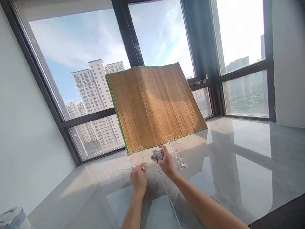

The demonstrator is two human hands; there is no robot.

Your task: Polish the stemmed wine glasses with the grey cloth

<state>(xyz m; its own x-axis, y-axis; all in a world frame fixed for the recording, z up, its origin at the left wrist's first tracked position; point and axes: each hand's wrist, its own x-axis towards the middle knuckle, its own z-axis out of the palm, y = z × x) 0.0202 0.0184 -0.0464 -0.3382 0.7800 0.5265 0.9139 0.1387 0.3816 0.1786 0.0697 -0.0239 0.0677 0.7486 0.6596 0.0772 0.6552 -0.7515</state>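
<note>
1. On my head view, the left hand (138, 178) curls at the foot of a stemmed glass (140, 152) on the ledge (83, 190); whether that grip closes on it, I cannot tell.
2. The glass stands with its long axis upright, mouth upward, a second glass (128, 156) just beside it.
3. The right hand (166, 163) grasps a crumpled grey cloth (156, 155) near clear, round-bowled glasses (179, 152).
4. Beyond the glossy, marbled ledge, I see a ribbed, green-edged mat (157, 105).

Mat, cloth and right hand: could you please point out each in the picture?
Mat (155, 104): head view, middle of its brown face.
Cloth (156, 155): head view, its bunched grey folds.
Right hand (167, 163): head view, back of the hand.
</note>
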